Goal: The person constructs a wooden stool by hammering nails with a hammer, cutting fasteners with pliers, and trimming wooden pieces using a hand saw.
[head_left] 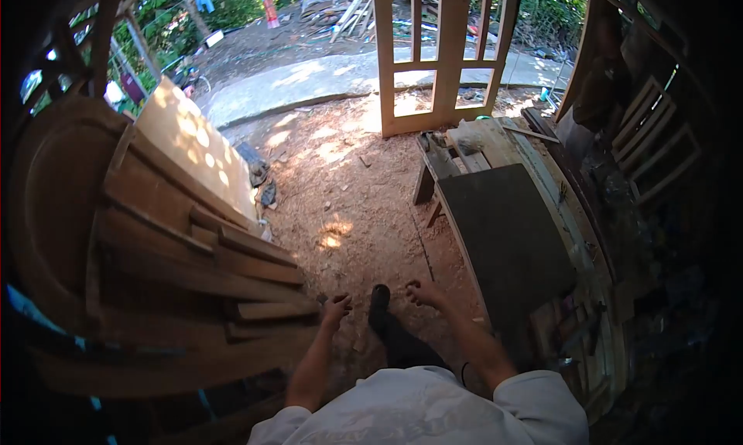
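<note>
My left hand (337, 308) hangs low in front of me, fingers loosely bent and apart, with nothing visible in it. It is nearest to the ends of the stacked wooden boards (267, 286) on the left; I cannot tell whether it touches them. My right hand (423, 292) hangs over the shavings-covered floor, its fingers loosely curled and apart, holding nothing that I can see. To its right is a workbench (534, 159) with a dark flat panel (503, 236) lying on it. One dark shoe (379, 296) shows between my hands.
A wooden frame with openings (437, 66) stands upright beyond the bench. A pale sheet (193, 143) leans at the left, behind a curved wooden piece (54, 182). Tools (576, 329) lie on the bench's near end. A person (600, 89) is in shadow at the right.
</note>
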